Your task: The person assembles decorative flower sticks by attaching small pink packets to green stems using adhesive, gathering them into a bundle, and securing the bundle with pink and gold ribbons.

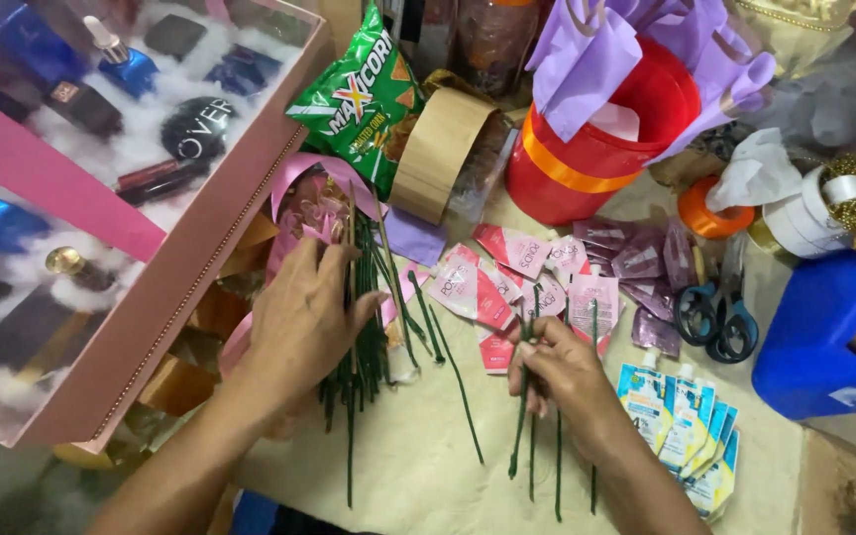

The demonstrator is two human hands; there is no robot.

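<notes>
The left hand lies flat, fingers spread, pressing a bundle of thin dark green stems on the pale surface. The right hand, well apart from it, pinches a few more green sticks between thumb and fingertips. Glossy pink sachets lie just beyond, with blue-handled scissors and a round red bucket nearby.

Pink gift box w/ clear lid sits at left, cosmetics bottles inside. Green snack bag lies next to a brown paper roll. Red bucket holds purple paper. Blue-handled scissors rest nr an orange tape roll. Blue-white sachets lie front right, by a blue container.
</notes>
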